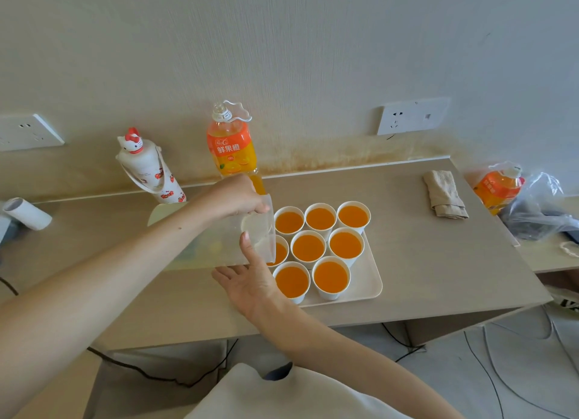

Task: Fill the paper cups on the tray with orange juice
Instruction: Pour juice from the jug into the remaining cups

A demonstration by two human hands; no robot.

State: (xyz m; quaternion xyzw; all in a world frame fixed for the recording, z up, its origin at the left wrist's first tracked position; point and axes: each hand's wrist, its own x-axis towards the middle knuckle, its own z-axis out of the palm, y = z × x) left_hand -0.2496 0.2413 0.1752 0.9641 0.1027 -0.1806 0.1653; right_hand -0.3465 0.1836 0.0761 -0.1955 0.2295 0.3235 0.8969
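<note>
Several white paper cups (308, 248) stand on the cream tray (374, 282), each one I can see filled with orange juice. The left-middle cup is partly hidden. My left hand (236, 199) grips a translucent plastic sleeve (219, 246) with empty cups stacked inside, held sideways over the tray's left edge. My right hand (250, 281) is just below the sleeve's mouth, its index finger straight and touching the rim of the cup inside; its other fingers are hidden. An orange juice bottle (232, 149) stands uncapped behind the tray.
On the desk are a white cartoon-cat flask (147, 168) at back left, a cardboard roll (26, 213) far left and a folded cloth (443, 194) at right. A second juice bottle (498, 187) lies by a plastic bag (539, 208) far right. Cables trail on the floor.
</note>
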